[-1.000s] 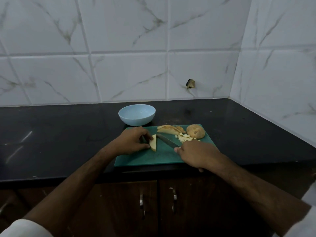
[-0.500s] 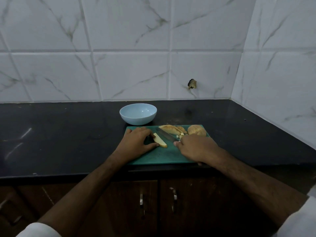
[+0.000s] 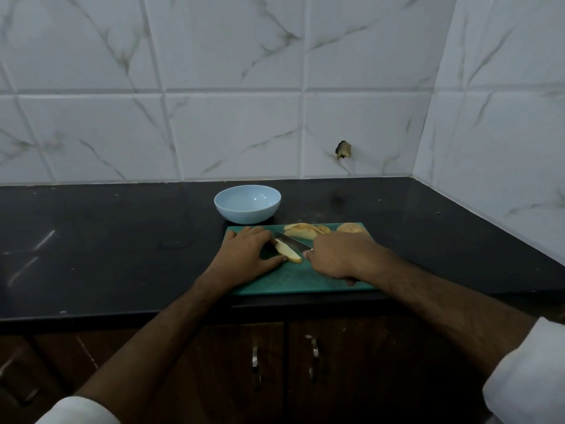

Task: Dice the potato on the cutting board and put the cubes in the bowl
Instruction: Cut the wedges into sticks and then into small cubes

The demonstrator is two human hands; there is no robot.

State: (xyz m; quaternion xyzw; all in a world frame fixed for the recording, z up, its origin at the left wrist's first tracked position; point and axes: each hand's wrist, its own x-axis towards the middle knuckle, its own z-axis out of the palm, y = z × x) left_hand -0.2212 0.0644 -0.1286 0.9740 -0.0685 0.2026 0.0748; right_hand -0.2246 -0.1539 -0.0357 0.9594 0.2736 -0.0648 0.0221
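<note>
The left hand (image 3: 250,255) lies flat, fingers straight, pressing a potato slice (image 3: 287,251) on the green cutting board (image 3: 293,278) at the black surface (image 3: 122,240) front edge. The right hand (image 3: 339,255) grips the knife (image 3: 292,239).

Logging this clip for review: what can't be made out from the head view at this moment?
- Knife handle: hidden inside the right hand.
- Diced cubes: none visible; the right hand covers that part of the cutting board.
- Potato end piece: front part hidden by the right hand.
- Left hand fingertips on the potato slice: too dim to tell the contact.
- Bowl: looks empty.
</note>
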